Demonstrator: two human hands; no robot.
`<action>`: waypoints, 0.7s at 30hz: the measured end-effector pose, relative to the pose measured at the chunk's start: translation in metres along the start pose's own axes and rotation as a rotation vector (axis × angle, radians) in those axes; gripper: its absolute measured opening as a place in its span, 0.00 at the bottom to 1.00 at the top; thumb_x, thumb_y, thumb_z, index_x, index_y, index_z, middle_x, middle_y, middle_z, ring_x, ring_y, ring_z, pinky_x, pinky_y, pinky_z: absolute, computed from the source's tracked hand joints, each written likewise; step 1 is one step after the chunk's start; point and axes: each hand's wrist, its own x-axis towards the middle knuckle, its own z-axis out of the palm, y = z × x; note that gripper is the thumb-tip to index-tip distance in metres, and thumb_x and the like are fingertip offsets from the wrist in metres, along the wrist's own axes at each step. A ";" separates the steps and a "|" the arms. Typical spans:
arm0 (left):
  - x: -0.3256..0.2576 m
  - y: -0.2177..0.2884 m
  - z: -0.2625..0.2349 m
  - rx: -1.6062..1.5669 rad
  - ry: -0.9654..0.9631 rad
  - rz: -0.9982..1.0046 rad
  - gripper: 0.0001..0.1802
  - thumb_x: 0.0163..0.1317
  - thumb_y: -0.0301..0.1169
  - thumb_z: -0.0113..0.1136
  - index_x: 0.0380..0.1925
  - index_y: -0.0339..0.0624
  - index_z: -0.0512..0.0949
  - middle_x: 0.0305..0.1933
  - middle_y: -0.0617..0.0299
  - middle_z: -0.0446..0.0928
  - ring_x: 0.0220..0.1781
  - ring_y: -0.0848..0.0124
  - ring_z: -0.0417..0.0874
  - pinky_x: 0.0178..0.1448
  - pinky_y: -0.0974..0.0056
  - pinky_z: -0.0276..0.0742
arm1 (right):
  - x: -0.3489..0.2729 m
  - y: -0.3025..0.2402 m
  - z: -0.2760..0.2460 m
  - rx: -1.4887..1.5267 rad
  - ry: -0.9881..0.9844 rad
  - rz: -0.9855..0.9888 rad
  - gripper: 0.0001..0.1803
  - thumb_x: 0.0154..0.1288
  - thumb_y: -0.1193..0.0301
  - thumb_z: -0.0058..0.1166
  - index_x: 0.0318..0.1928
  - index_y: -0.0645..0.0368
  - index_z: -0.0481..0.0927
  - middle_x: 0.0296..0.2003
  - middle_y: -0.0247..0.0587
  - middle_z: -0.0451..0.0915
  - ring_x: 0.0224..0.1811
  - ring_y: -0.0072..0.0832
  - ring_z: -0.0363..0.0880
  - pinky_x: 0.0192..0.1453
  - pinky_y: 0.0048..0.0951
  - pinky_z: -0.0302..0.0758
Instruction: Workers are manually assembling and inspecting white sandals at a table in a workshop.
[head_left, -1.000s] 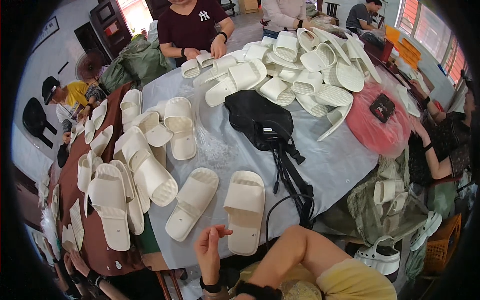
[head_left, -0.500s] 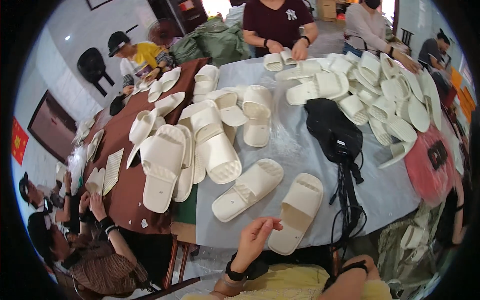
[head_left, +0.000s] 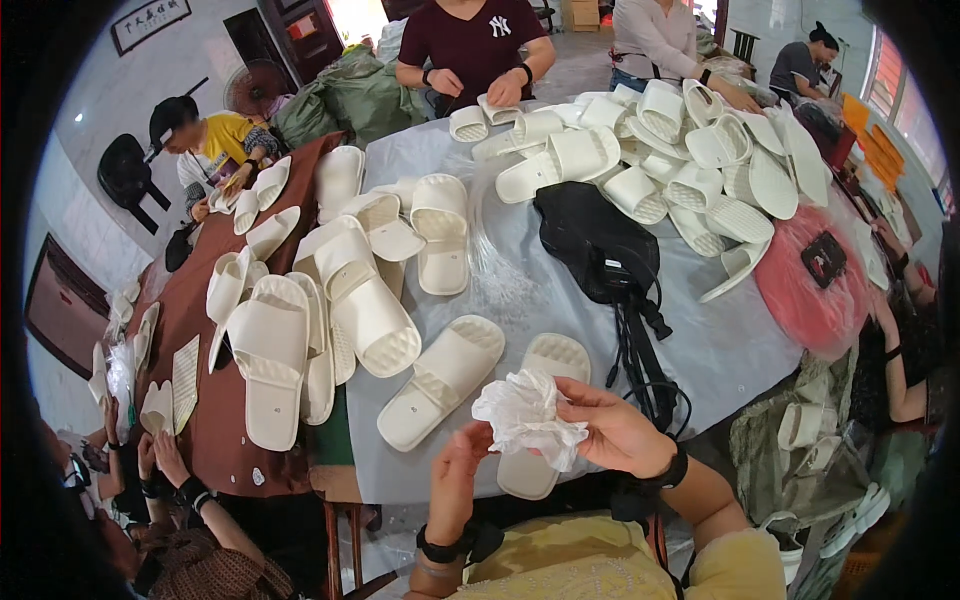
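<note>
Holding crumpled paper, the right hand hovers above a grey tabletop — left hand's grip unclear — pale wall beyond.

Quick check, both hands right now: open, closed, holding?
Left hand: fingers partly curled beside the wad; grip cannot be told.
Right hand: closed on a crumpled white wad.

Yellow top that bore a pale speckled pattern, short yellow right sleeve, black bands that circled both wrists, bare fingers
</note>
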 end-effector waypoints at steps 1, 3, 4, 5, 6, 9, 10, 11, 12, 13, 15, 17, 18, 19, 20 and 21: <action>0.002 -0.002 -0.002 -0.236 -0.023 -0.007 0.23 0.69 0.42 0.38 0.48 0.32 0.70 0.44 0.60 0.74 0.46 0.70 0.73 0.55 0.64 0.65 | 0.000 0.002 -0.003 -0.001 0.001 -0.001 0.24 0.66 0.76 0.41 0.62 0.64 0.57 0.56 0.40 0.67 0.56 0.28 0.68 0.59 0.30 0.67; 0.000 0.000 -0.005 -0.257 -0.100 -0.026 0.28 0.69 0.47 0.32 0.52 0.32 0.67 0.48 0.58 0.72 0.48 0.68 0.72 0.58 0.61 0.62 | 0.000 0.009 -0.007 -0.031 0.035 0.034 0.24 0.66 0.74 0.42 0.62 0.62 0.58 0.54 0.37 0.68 0.54 0.24 0.70 0.56 0.28 0.68; -0.001 0.009 0.001 -0.327 -0.106 -0.040 0.25 0.68 0.45 0.37 0.50 0.33 0.69 0.46 0.59 0.73 0.46 0.68 0.73 0.56 0.62 0.63 | -0.001 0.011 -0.005 -0.033 0.030 0.038 0.24 0.66 0.74 0.42 0.62 0.62 0.58 0.54 0.37 0.68 0.54 0.24 0.70 0.56 0.28 0.68; -0.002 0.014 0.005 -0.397 -0.114 -0.051 0.23 0.68 0.43 0.41 0.49 0.34 0.71 0.44 0.60 0.74 0.44 0.69 0.74 0.55 0.64 0.65 | -0.002 0.013 0.000 -0.132 0.076 0.022 0.22 0.66 0.73 0.43 0.60 0.62 0.60 0.51 0.36 0.70 0.50 0.22 0.71 0.52 0.25 0.69; -0.003 0.012 0.005 -0.396 -0.110 -0.039 0.23 0.68 0.43 0.41 0.49 0.34 0.71 0.44 0.60 0.74 0.44 0.69 0.74 0.55 0.64 0.65 | -0.001 0.015 0.004 -0.233 0.117 0.004 0.21 0.67 0.71 0.44 0.59 0.61 0.63 0.47 0.34 0.72 0.45 0.20 0.72 0.49 0.23 0.69; -0.008 0.005 0.008 -0.077 0.107 0.019 0.17 0.64 0.34 0.51 0.46 0.33 0.73 0.40 0.61 0.76 0.40 0.69 0.76 0.47 0.68 0.70 | 0.001 0.024 -0.014 -1.016 0.234 -0.227 0.17 0.67 0.72 0.43 0.54 0.63 0.66 0.40 0.33 0.73 0.41 0.15 0.70 0.45 0.19 0.68; -0.012 0.007 0.012 0.147 0.164 0.082 0.15 0.61 0.30 0.53 0.46 0.33 0.74 0.40 0.60 0.77 0.39 0.69 0.77 0.43 0.69 0.72 | 0.002 0.027 -0.011 -1.184 0.317 -0.327 0.14 0.68 0.71 0.42 0.51 0.63 0.68 0.34 0.30 0.73 0.36 0.14 0.68 0.41 0.17 0.67; -0.016 0.006 0.015 0.370 0.220 0.144 0.15 0.58 0.26 0.56 0.45 0.33 0.74 0.39 0.58 0.78 0.37 0.69 0.79 0.40 0.70 0.73 | 0.003 0.034 -0.012 -1.190 0.311 -0.334 0.14 0.68 0.71 0.42 0.51 0.63 0.68 0.34 0.30 0.73 0.36 0.14 0.68 0.41 0.17 0.67; -0.024 -0.008 0.011 0.673 0.194 0.269 0.18 0.57 0.24 0.55 0.49 0.34 0.72 0.43 0.52 0.78 0.40 0.64 0.81 0.39 0.69 0.75 | 0.002 0.044 -0.013 -1.185 0.365 -0.363 0.16 0.68 0.68 0.42 0.52 0.63 0.68 0.35 0.33 0.74 0.35 0.16 0.69 0.39 0.19 0.68; -0.026 -0.002 0.022 0.676 0.057 0.511 0.23 0.54 0.26 0.58 0.52 0.39 0.71 0.53 0.50 0.72 0.52 0.56 0.75 0.50 0.63 0.72 | 0.004 0.049 -0.008 -1.179 0.419 -0.388 0.18 0.68 0.64 0.42 0.52 0.62 0.68 0.36 0.36 0.74 0.33 0.19 0.69 0.37 0.21 0.69; -0.029 0.009 0.039 1.188 -0.136 0.749 0.27 0.52 0.30 0.61 0.54 0.41 0.69 0.63 0.52 0.62 0.65 0.52 0.61 0.61 0.56 0.61 | -0.012 0.072 -0.015 -0.541 0.210 -0.357 0.23 0.71 0.64 0.36 0.62 0.59 0.58 0.43 0.33 0.71 0.35 0.19 0.70 0.38 0.22 0.69; -0.042 -0.005 0.039 1.228 -0.112 0.762 0.29 0.52 0.32 0.62 0.55 0.42 0.68 0.65 0.53 0.58 0.67 0.53 0.55 0.64 0.54 0.56 | -0.037 0.064 0.015 -0.208 0.068 -0.194 0.25 0.70 0.67 0.37 0.65 0.58 0.53 0.47 0.31 0.69 0.38 0.16 0.69 0.41 0.20 0.69; -0.048 -0.010 0.040 1.262 -0.108 0.776 0.31 0.51 0.35 0.63 0.56 0.43 0.67 0.67 0.54 0.54 0.70 0.53 0.49 0.66 0.52 0.51 | -0.044 0.061 0.017 -0.476 0.123 -0.170 0.24 0.69 0.68 0.39 0.64 0.57 0.55 0.47 0.32 0.70 0.40 0.14 0.69 0.43 0.17 0.68; -0.045 -0.001 0.040 1.252 -0.108 0.782 0.31 0.51 0.35 0.63 0.56 0.43 0.67 0.67 0.54 0.54 0.70 0.53 0.49 0.66 0.52 0.51 | -0.047 0.058 0.012 -0.485 0.128 -0.174 0.24 0.69 0.68 0.39 0.64 0.57 0.55 0.47 0.32 0.70 0.40 0.14 0.69 0.43 0.17 0.68; -0.041 0.013 0.032 1.057 -0.325 0.731 0.29 0.51 0.34 0.62 0.55 0.43 0.68 0.66 0.55 0.56 0.69 0.54 0.52 0.66 0.53 0.54 | -0.049 0.055 0.004 -0.530 0.119 -0.165 0.24 0.69 0.68 0.40 0.63 0.58 0.56 0.48 0.32 0.70 0.41 0.14 0.69 0.43 0.17 0.68; -0.035 0.031 0.026 0.846 -0.537 0.671 0.28 0.52 0.33 0.62 0.54 0.42 0.70 0.65 0.55 0.58 0.68 0.54 0.54 0.65 0.53 0.56 | -0.051 0.052 -0.004 -0.576 0.120 -0.153 0.24 0.69 0.69 0.41 0.63 0.59 0.57 0.48 0.32 0.70 0.42 0.14 0.70 0.43 0.17 0.68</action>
